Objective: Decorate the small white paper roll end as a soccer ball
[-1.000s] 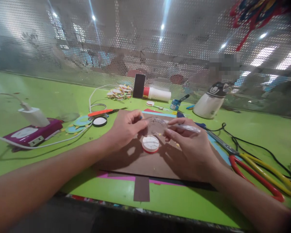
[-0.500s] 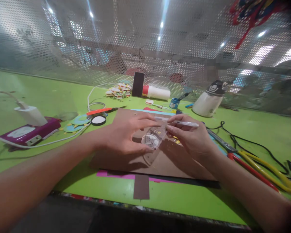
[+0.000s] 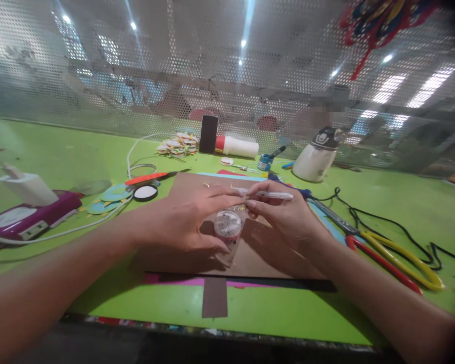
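A clear plastic drawing template [image 3: 228,226] with a round, finely marked part lies on a brown sheet of card [image 3: 174,255]. My left hand [image 3: 185,217] rests over its left side, thumb and fingers spread, the thumb touching its lower edge and the fingertips near its top. My right hand [image 3: 288,212] pinches a slim pen [image 3: 275,194] with a pale, see-through barrel. The pen's tip end points left, close to my left fingertips, and its exact contact is hidden. Small yellow bits lie around the template.
Red-and-yellow-handled scissors [image 3: 390,258] and a black cord [image 3: 390,232] lie at right. At left are a purple power strip [image 3: 53,215] with a white plug and an orange cutter [image 3: 146,178]. Behind stand a phone [image 3: 208,134], a blue jar [image 3: 264,162] and a white-and-black bottle [image 3: 315,156].
The whole view has shifted slightly, so things appear further left. My right hand with the pen has come a little closer to my left fingers. My left hand stays on the template.
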A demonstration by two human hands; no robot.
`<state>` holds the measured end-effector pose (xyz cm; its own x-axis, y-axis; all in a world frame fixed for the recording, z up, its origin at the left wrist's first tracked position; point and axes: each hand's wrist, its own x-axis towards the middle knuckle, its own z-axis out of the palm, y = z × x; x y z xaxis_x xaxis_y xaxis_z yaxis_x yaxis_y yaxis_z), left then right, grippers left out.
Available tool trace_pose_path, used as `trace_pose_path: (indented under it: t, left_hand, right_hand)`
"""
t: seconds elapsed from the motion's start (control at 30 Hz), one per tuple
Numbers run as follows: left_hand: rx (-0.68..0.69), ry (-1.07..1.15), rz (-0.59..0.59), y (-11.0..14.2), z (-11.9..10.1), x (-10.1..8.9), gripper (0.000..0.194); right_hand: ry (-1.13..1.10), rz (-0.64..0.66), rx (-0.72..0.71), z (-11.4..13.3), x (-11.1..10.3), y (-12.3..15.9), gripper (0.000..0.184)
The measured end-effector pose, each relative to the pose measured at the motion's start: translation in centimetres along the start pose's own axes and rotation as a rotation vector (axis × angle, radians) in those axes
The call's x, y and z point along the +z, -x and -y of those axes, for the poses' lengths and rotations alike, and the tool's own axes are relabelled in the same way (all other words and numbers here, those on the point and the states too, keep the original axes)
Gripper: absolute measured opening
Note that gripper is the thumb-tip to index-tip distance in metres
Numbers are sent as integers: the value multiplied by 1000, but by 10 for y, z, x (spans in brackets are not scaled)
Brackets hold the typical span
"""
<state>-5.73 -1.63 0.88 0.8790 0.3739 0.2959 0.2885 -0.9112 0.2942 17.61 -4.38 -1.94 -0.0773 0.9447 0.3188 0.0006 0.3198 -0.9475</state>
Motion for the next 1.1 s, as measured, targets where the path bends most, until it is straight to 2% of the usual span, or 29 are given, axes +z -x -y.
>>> trace_pose_path:
  t: [0.17,0.33,0.47,0.6,0.73,0.9,1.0,1.1]
  left_hand:
    - [-61,-17,-10,-1,-7,-1,72]
    - [-127,-58,-34,-2,-1,-9,66]
    - [-254,-94,66,-3,4,-12,73]
    - [-353,-123,148,-3,2,-10,79]
    - [-395,-136,163,-2,1,-4,72]
    - [-427,-149,182,1,4,2,79]
    - [-444,-138,183,2,2,3,70]
    - [-443,-112,202,-1,-2,2,58]
  right_hand:
    - [7,-28,42,-3,4,1,29]
    - [59,-112,41,-12,2,1,33]
    - [140,-243,-53,-10,-6,-2,42]
    - [107,-283,-95,0,-14,-3,48]
    - [71,-283,-100,6,-14,0,41]
    - [143,-352,-79,7,-14,3,20]
    - [241,-436,-37,9,-14,3,20]
    - [168,-479,-7,11,-13,2,19]
